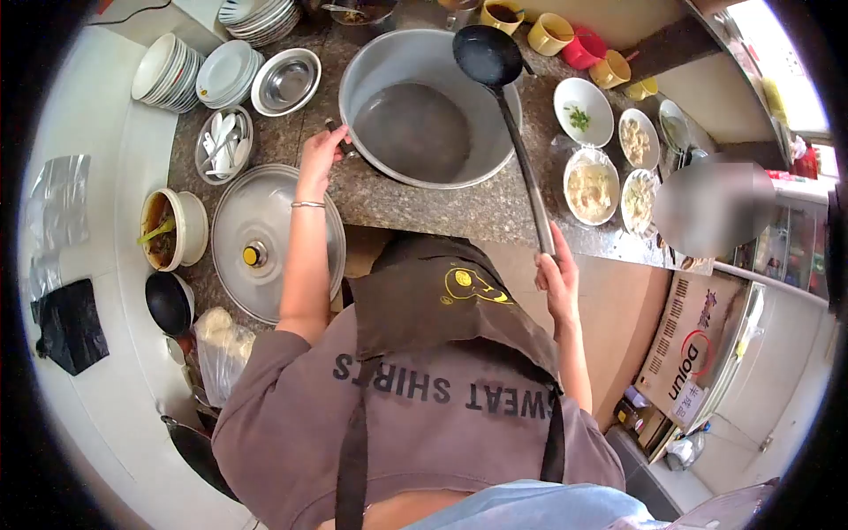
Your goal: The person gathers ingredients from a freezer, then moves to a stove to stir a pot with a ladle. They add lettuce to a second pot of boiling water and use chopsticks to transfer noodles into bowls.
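Note:
A large metal pot stands on the stone counter, with a little cloudy liquid or residue showing at its bottom. My left hand is closed around the dark side handle of this pot. In my right hand is the long handle of a black ladle. The ladle's bowl hangs over the far right rim of the pot, and its handle slants down toward me. Beside my left forearm lies a large round metal lid with a yellow and black knob.
Bowls of food stand to the right, beyond them yellow and red cups. At the left are stacked plates, a bowl of spoons and a pot of brown sauce. A cardboard box stands low at the right.

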The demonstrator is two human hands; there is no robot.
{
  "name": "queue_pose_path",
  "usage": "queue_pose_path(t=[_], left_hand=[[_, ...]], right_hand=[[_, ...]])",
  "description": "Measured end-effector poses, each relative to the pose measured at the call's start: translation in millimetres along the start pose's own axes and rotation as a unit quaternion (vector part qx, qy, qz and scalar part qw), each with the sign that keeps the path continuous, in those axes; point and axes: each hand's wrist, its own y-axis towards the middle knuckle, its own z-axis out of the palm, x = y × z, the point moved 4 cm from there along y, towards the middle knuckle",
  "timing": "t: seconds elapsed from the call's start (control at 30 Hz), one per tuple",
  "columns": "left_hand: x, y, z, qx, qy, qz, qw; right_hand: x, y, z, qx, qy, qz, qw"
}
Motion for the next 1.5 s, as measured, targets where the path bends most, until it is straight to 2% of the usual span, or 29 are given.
queue_pose_path(t=[0.1, 0.23, 0.3, 0.43, 0.57, 0.63, 0.73, 0.8, 0.97, 1.0, 1.1, 1.23, 1.5], left_hand=[[6, 3, -3, 0.010, 0.012, 0.006, 1.000], [2, -1, 3, -0.013, -0.039, -0.011, 0.999], [-11, -13, 11, 0.003, -0.056, -0.010, 0.998], [-8, -11, 12, -0.005, -0.056, -0.019, 0.998], [-3, -6, 12, 0.024, -0.057, -0.027, 0.998], [-1, -5, 11, -0.015, -0.057, -0.038, 0.998], [4, 0, 9, -0.001, -0.050, -0.042, 0.998], [2, 0, 9, 0.002, -0.041, -0.048, 0.998], [8, 6, 7, -0.006, -0.045, -0.043, 0.998], [9, 8, 3, 0.018, -0.031, -0.047, 0.998], [10, 7, 2, 0.002, -0.017, -0.052, 0.999], [15, 13, 0, 0.031, -0.030, -0.043, 0.998], [14, 8, 0, 0.003, -0.016, -0.058, 0.998]], right_hand=[[2, -24, -26, -0.033, 0.037, -0.006, 0.999], [-2, -58, -63, -0.106, 0.045, -0.053, 0.992], [-9, -72, -82, -0.147, 0.033, -0.064, 0.987], [-27, -96, -114, -0.231, 0.035, -0.055, 0.971], [-43, -110, -136, -0.281, 0.068, -0.056, 0.956], [-53, -114, -146, -0.296, 0.082, -0.058, 0.950], [-67, -118, -158, -0.303, 0.134, -0.069, 0.941], [-71, -120, -161, -0.283, 0.242, -0.088, 0.924], [-83, -126, -168, -0.273, 0.314, -0.099, 0.904], [-84, -126, -168, -0.265, 0.337, -0.100, 0.898], [-87, -126, -168, -0.257, 0.369, -0.105, 0.887], [-81, -128, -167, -0.236, 0.402, -0.125, 0.876], [-73, -126, -169, -0.200, 0.447, -0.154, 0.858]])
